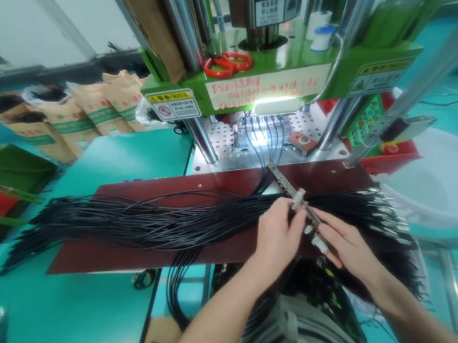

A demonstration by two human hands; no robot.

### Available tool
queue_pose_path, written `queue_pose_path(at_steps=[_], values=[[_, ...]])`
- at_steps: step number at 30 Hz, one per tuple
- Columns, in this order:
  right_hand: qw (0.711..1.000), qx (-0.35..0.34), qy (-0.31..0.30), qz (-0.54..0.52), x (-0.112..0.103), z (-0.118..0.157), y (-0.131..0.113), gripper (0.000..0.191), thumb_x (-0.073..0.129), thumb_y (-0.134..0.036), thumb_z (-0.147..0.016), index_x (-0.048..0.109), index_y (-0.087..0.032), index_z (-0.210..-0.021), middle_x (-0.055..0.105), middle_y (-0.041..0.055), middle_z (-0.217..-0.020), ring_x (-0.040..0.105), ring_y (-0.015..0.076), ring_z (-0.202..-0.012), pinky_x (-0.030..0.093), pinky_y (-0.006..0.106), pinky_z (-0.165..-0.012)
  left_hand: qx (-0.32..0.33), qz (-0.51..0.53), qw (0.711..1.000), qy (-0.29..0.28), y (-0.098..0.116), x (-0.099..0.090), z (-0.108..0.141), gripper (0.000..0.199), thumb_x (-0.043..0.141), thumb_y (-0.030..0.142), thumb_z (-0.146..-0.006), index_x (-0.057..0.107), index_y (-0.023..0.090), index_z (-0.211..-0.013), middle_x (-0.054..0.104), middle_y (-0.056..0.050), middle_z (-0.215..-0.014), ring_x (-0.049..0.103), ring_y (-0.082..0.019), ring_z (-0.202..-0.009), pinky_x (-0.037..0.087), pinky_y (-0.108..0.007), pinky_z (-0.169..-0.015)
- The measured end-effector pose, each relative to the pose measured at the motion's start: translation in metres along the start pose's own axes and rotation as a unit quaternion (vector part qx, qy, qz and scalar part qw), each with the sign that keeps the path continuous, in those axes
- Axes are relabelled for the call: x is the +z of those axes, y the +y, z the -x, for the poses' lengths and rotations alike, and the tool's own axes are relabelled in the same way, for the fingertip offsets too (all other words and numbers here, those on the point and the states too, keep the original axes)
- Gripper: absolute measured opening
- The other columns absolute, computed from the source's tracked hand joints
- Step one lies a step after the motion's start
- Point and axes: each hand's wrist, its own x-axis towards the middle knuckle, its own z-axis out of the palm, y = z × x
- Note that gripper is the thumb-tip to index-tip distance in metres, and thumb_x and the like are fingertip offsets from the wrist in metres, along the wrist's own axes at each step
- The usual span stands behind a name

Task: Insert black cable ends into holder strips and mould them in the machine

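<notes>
A narrow metal bar-shaped fixture [282, 179] slants between my hands above the black cables. My right hand [350, 242] is closed around its lower end. My left hand [278, 232] pinches at a small pale connector piece [299, 199] on the bar, with thumb and forefinger together. More small whitish pieces [319, 243] show along the bar near my right fingers. Beneath my hands a thick bundle of black cables [167, 220] lies across a dark red board [106, 253]. Their silvery ends [387, 212] fan out to the right.
A green press machine [394, 59] stands ahead, its perforated metal plate [225, 151] holding a lit mould [261, 131] with thin cables running out. Red-handled scissors [229, 65] lie on the press. A red control box [406, 153] and white tub [454, 180] sit right; paper sacks [66, 119] stand left.
</notes>
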Motion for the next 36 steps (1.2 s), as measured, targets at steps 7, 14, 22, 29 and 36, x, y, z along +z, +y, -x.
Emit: queue_pose_path(at_steps=[7, 14, 22, 29, 36], values=[[0.999, 0.013, 0.001, -0.05, -0.002, -0.002, -0.001, 0.048, 0.053, -0.042, -0.082, 0.053, -0.017, -0.124, 0.062, 0.0029, -0.067, 0.033, 0.0029, -0.029, 0.021, 0.018, -0.028, -0.203, 0.235, 0.95, -0.037, -0.019, -0.017, -0.008, 0.025, 0.061, 0.036, -0.071, 0.054, 0.014, -0.061, 0.042, 0.006, -0.047, 0.031, -0.005, -0.04, 0.023, -0.02, -0.042], [0.999, 0.01, -0.013, -0.039, -0.006, -0.003, 0.002, 0.048, 0.053, -0.043, -0.082, 0.053, -0.018, -0.124, 0.062, 0.0022, -0.066, 0.034, 0.003, -0.029, 0.022, 0.018, -0.027, -0.195, 0.241, 0.951, -0.018, -0.023, -0.002, -0.011, 0.023, 0.062, 0.034, -0.068, 0.055, 0.014, -0.06, 0.043, 0.006, -0.046, 0.033, -0.005, -0.042, 0.025, -0.019, -0.044], [0.998, -0.01, -0.041, 0.041, -0.004, -0.002, 0.002, 0.056, 0.05, -0.046, -0.084, 0.045, -0.016, -0.131, 0.053, -0.0029, -0.052, 0.037, 0.0052, -0.03, 0.028, 0.018, -0.03, -0.119, 0.132, 0.984, 0.005, -0.023, -0.004, -0.012, 0.023, 0.058, 0.029, -0.072, 0.048, 0.015, -0.056, 0.044, 0.004, -0.053, 0.038, -0.007, -0.053, 0.031, -0.021, -0.053], [0.999, 0.0, -0.006, -0.037, -0.005, -0.004, 0.002, 0.047, 0.052, -0.043, -0.084, 0.051, -0.02, -0.125, 0.058, 0.0, -0.061, 0.032, 0.0024, -0.031, 0.022, 0.017, -0.029, -0.189, 0.326, 0.926, -0.003, -0.017, -0.015, -0.016, 0.028, 0.044, 0.048, -0.081, 0.038, 0.022, -0.076, 0.034, 0.009, -0.053, 0.021, -0.004, -0.038, 0.013, -0.016, -0.036], [0.998, 0.011, -0.033, -0.06, -0.01, -0.007, 0.008, 0.048, 0.054, -0.043, -0.082, 0.051, -0.022, -0.125, 0.058, -0.0005, -0.06, 0.032, 0.0019, -0.03, 0.021, 0.015, -0.029, -0.199, 0.273, 0.941, -0.004, -0.023, -0.008, -0.015, 0.032, 0.061, 0.041, -0.071, 0.042, 0.017, -0.065, 0.031, 0.009, -0.05, 0.022, -0.002, -0.041, 0.017, -0.016, -0.04]])
